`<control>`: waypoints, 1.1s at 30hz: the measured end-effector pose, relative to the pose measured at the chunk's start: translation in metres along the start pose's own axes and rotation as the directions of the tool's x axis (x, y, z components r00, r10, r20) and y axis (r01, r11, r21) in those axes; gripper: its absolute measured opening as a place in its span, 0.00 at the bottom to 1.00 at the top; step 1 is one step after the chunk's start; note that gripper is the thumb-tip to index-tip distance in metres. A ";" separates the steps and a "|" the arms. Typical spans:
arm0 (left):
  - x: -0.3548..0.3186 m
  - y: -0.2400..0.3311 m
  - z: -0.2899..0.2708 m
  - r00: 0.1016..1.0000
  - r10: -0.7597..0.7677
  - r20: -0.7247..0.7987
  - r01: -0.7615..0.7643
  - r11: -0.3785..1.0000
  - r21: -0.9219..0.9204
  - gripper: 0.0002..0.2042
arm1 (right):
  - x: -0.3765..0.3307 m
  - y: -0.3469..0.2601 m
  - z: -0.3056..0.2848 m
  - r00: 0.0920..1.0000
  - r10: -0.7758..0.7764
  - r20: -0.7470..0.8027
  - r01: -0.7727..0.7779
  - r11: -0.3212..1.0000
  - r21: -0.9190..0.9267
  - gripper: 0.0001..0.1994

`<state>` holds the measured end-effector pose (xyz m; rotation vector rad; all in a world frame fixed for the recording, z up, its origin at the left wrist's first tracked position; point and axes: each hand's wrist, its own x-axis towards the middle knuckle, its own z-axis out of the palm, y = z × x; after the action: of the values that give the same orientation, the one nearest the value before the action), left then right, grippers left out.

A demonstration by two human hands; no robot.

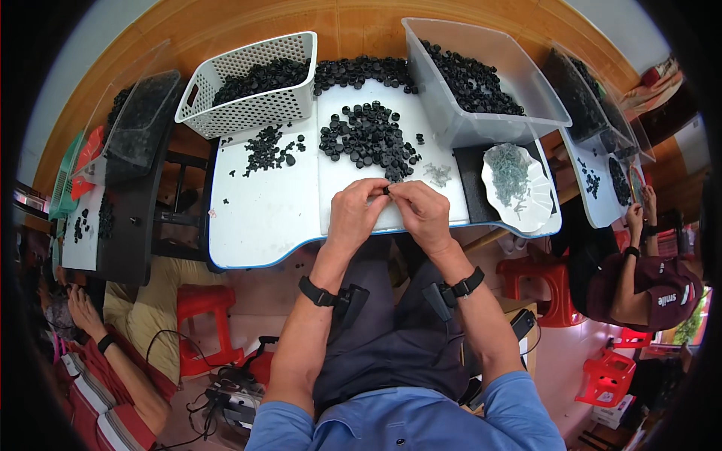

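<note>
My left hand and my right hand meet over the front edge of the white table, fingertips pinched together. Between them is a small black part, mostly hidden by the fingers. Just beyond my hands lies a loose pile of small round black cap-like parts. Smaller black pieces are scattered to its left. By my right hand, thin pale translucent pieces lie on the tabletop. More of these greenish thin pieces fill a white scalloped dish farther right.
A white perforated basket and a clear plastic bin, both holding black parts, stand at the back, with more black parts between them. Co-workers sit at side tables left and right. Red stools stand on the floor.
</note>
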<state>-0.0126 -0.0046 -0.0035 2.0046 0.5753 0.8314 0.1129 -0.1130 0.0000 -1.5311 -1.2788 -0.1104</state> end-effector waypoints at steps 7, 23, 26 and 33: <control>0.004 -0.003 -0.012 0.981 -0.147 0.129 0.171 0.966 -0.194 0.16 | -0.003 -0.001 0.002 0.995 -0.096 0.017 0.098 0.986 -0.139 0.12; 0.003 0.000 -0.010 0.968 -0.210 0.140 0.242 0.930 -0.278 0.11 | -0.006 -0.006 0.000 0.999 0.008 0.053 -0.013 0.995 0.095 0.15; 0.001 -0.001 -0.008 0.966 -0.221 0.132 0.248 0.934 -0.256 0.11 | -0.008 -0.007 -0.002 1.000 0.016 0.011 -0.016 0.999 0.051 0.15; 0.007 0.000 -0.004 0.981 -0.169 0.098 0.183 0.970 -0.163 0.11 | -0.017 -0.015 -0.021 0.989 0.081 -0.127 -0.077 0.996 0.034 0.12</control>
<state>-0.0110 0.0021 0.0005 1.7939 0.6036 0.6634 0.1055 -0.1426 0.0071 -1.5226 -1.1130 -0.1361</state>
